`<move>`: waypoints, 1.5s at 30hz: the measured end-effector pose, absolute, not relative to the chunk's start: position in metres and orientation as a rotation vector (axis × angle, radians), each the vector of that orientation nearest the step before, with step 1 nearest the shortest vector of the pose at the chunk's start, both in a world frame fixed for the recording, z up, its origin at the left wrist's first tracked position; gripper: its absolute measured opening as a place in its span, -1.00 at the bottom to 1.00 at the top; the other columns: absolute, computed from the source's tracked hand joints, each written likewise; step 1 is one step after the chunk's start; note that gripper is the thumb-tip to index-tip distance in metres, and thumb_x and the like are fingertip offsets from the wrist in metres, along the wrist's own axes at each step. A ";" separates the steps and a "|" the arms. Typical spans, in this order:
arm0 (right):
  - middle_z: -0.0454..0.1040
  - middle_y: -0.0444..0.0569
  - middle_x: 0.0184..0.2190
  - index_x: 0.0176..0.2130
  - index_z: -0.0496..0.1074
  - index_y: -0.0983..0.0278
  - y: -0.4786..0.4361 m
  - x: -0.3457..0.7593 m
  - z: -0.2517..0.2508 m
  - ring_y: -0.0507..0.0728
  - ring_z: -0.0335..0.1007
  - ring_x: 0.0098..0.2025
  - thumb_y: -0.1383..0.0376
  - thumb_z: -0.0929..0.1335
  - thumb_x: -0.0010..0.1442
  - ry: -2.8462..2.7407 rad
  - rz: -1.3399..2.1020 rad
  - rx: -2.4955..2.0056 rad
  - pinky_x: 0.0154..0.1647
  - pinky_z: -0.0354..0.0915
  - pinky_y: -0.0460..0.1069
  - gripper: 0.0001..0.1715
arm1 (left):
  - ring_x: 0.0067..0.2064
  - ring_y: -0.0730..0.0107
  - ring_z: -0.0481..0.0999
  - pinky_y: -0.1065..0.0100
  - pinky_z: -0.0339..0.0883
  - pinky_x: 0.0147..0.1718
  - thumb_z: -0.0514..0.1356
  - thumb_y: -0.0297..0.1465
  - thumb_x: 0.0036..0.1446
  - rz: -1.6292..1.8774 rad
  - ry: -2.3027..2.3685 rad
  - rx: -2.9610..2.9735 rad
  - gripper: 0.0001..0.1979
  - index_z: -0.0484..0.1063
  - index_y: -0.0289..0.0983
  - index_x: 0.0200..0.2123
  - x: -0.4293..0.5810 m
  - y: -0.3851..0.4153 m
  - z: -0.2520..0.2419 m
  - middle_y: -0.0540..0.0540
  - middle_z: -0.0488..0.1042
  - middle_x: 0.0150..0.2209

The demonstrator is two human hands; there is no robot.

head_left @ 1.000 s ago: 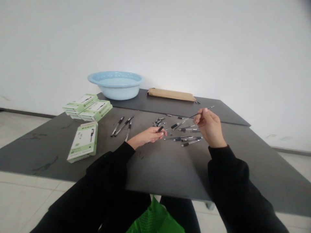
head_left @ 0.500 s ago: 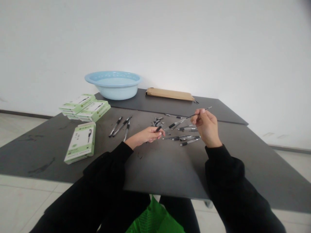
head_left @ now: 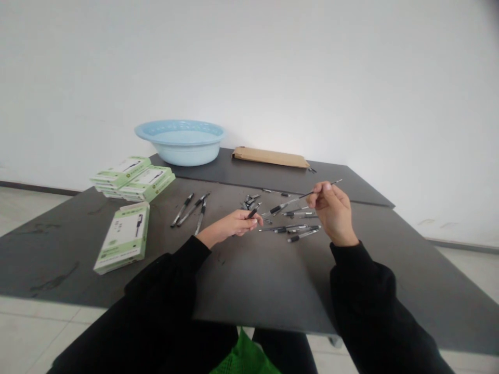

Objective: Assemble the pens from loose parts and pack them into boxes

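Remotely, I record the right hand (head_left: 333,213) pinching a thin, dark, rod-shaped plastic refill (head_left: 306,195), long axis roughly 8 to 2 o'clock, while the left hand (head_left: 236,223), near 9 o'clock from those fingertips, grasps 1 slender black plastic pen (head_left: 254,211).

A plain white wall (head_left: 312,78) rises behind the far edge of a dark grey table (head_left: 257,280), its surface split by 1 seam (head_left: 222,183) running roughly along that edge. Beyond the table's left and right edges, a dark baseboard (head_left: 35,188) meets a pale tiled floor (head_left: 23,332). Soft light leaves a dull sheen toward the surface's front edge.
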State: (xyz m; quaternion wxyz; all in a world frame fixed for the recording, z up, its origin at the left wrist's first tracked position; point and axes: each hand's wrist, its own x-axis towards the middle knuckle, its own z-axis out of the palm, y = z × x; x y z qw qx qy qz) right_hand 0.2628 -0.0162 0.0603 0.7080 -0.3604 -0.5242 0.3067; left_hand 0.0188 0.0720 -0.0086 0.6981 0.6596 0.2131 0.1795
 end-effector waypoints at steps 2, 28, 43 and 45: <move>0.37 -0.16 -0.61 -0.38 0.40 0.24 -0.018 0.263 0.061 0.02 0.23 -0.56 0.04 0.35 0.22 -1.165 0.697 -0.805 -0.47 0.11 -0.05 -0.67 | -0.63 0.69 0.03 0.48 -0.20 -0.65 0.25 -0.23 0.07 0.396 0.461 1.448 -0.69 0.42 -0.37 -0.23 0.019 0.072 -0.009 0.10 0.21 -0.50; 0.28 -0.18 -0.63 -0.38 0.36 0.20 -0.024 0.253 0.059 0.05 0.18 -0.55 0.13 0.28 0.28 -1.112 0.606 -0.722 -0.43 0.17 -0.02 -0.74 | -0.64 0.66 -0.12 0.47 -0.22 -0.65 0.26 -0.30 0.11 0.330 0.273 1.224 -0.71 0.47 -0.35 -0.14 0.011 0.071 0.004 0.14 0.08 -0.60; 0.28 -0.17 -0.61 -0.38 0.37 0.21 -0.028 0.251 0.066 0.05 0.17 -0.52 0.12 0.29 0.26 -1.119 0.610 -0.720 -0.39 0.15 -0.02 -0.75 | -0.63 0.69 -0.09 0.48 -0.22 -0.65 0.23 -0.34 0.16 0.283 0.226 1.169 -0.76 0.48 -0.36 -0.14 0.009 0.071 0.005 0.11 0.10 -0.55; 0.28 -0.17 -0.60 -0.38 0.37 0.21 -0.028 0.251 0.066 0.05 0.17 -0.52 0.12 0.29 0.27 -1.121 0.613 -0.722 -0.39 0.15 -0.02 -0.75 | -0.63 0.69 -0.09 0.48 -0.22 -0.65 0.23 -0.34 0.16 0.278 0.224 1.172 -0.76 0.47 -0.35 -0.14 0.009 0.071 0.005 0.11 0.10 -0.55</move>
